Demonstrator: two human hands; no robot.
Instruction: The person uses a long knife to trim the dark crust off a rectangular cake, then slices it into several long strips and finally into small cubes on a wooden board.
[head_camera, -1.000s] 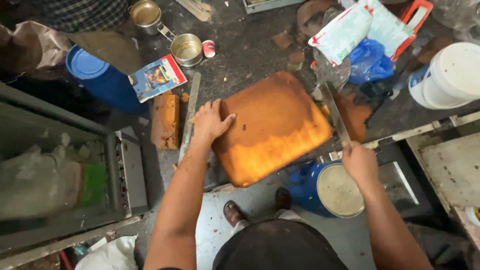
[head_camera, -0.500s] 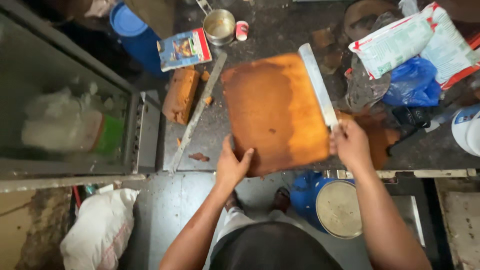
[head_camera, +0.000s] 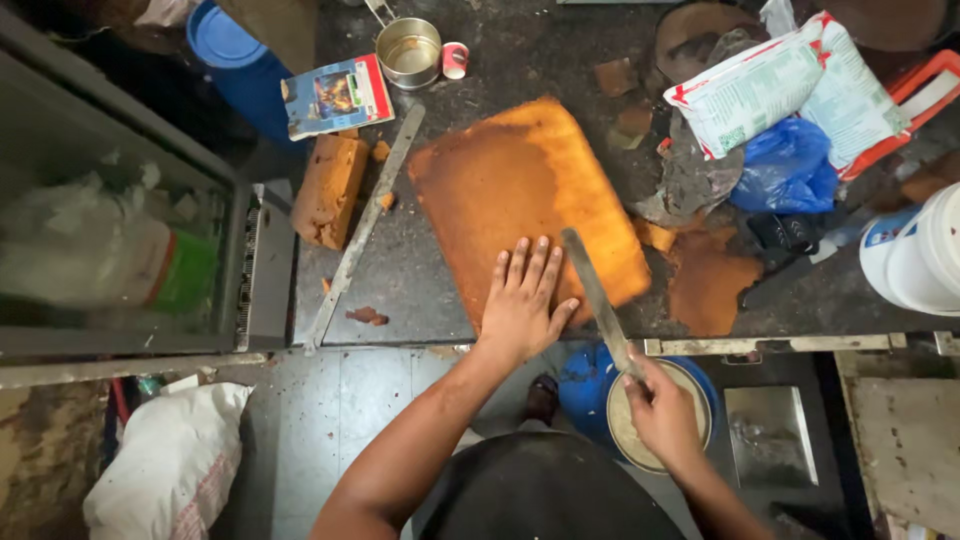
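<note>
A large flat slab of brown sponge cake (head_camera: 520, 190) lies on the dark worktop (head_camera: 420, 270). My left hand (head_camera: 522, 300) presses flat on the slab's near edge, fingers spread. My right hand (head_camera: 660, 412) grips the handle of a long knife (head_camera: 598, 298), whose blade angles up over the slab's near right corner, just beside my left hand's thumb.
A long metal strip (head_camera: 365, 225) and a cake offcut (head_camera: 328, 190) lie left of the slab. A metal cup (head_camera: 408, 52), a booklet (head_camera: 338, 97), plastic bags (head_camera: 770, 90), a white bucket (head_camera: 920, 255) and thin cake trimmings (head_camera: 708, 280) crowd the worktop. A blue tub (head_camera: 630, 410) stands below.
The slab has turned and now lies farther from me. My left hand went from its near edge onto its top. The knife moved from the slab's right side to its near right corner.
</note>
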